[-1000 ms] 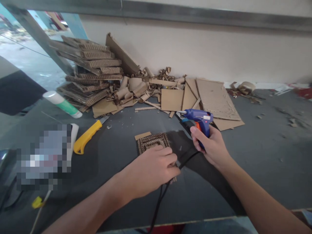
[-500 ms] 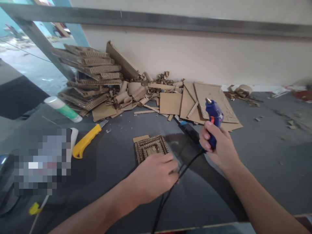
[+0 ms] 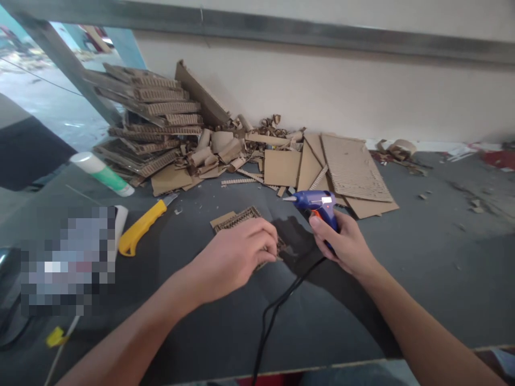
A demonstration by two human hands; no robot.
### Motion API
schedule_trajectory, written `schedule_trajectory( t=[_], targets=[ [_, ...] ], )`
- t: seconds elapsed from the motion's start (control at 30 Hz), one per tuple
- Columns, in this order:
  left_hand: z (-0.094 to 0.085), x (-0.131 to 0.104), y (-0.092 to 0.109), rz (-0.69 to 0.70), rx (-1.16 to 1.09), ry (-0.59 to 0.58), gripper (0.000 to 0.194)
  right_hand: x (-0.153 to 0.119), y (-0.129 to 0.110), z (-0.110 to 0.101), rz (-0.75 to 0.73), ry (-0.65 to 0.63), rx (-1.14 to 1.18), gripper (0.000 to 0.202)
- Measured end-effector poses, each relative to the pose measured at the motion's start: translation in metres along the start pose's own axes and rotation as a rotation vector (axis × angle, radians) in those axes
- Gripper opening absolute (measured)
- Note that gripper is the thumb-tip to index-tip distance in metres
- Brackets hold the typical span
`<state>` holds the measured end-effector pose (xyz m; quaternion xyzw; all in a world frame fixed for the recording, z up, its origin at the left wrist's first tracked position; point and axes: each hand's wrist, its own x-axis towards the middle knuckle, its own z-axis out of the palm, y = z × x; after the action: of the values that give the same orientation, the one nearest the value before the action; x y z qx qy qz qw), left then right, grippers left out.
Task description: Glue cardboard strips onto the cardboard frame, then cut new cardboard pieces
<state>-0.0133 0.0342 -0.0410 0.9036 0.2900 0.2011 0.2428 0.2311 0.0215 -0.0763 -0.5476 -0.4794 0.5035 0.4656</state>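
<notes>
With the cardboard piece (image 3: pixel 237 216) already layered and right hand (image 3: pixel 345 241) clamped around the glue gun (image 3: pixel 313 200), we cannot tell left hand (image 3: pixel 237 247) grip or work remaining.

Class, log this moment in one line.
left hand: over layered cardboard piece; right hand: gripping blue glue gun; yellow cutter: on table
</notes>
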Motion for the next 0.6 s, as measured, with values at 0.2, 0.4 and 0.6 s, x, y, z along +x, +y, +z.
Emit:
schedule_trajectory(
  t=[0.2, 0.4, 0.6],
  targets=[
    [-0.015, -0.001, -0.019, -0.283, -0.263, 0.261, 0.013, 0.000, 0.002, -0.002, 0.003, 0.009, -0.204, 0.044],
    [-0.010, -0.002, -0.059, -0.464, 0.177, 0.391, 0.012, -0.003, 0.003, -0.002, -0.124, 0.109, -0.513, 0.038],
    [0.004, 0.003, -0.069, -0.528, -0.061, 0.374, 0.018, -0.004, -0.002, -0.001, -0.287, 0.163, -0.679, 0.035]
  ],
)
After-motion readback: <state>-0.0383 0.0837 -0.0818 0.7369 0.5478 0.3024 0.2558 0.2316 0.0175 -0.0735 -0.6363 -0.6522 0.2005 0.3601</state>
